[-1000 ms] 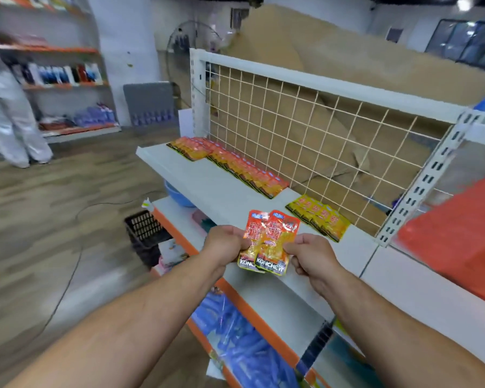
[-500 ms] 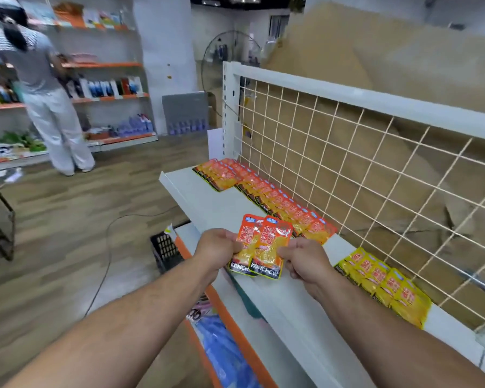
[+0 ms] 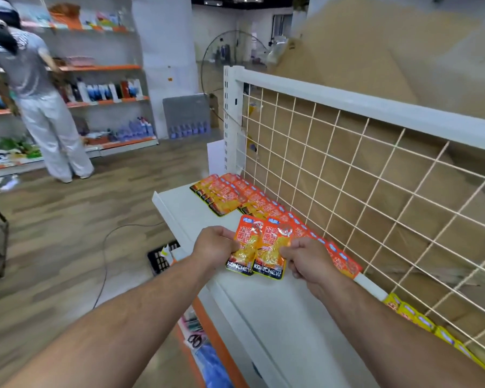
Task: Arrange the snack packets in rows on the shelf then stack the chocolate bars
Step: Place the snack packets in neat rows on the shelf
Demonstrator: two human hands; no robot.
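At centre frame, two glossy snack packets (image 3: 259, 246) overlap side by side just above the smooth white shelf (image 3: 263, 309). Each is a flat orange-and-yellow rectangle with KONCHEW in white on a black bottom band. The left hand (image 3: 217, 246) pinches the left packet's edge and the right hand (image 3: 305, 257) pinches the right one's. Toward the upper middle, matching orange packets (image 3: 252, 200) lie in an overlapping row along the cream wire grid (image 3: 375, 191); at lower right, yellow packets (image 3: 420, 320) lie beside it
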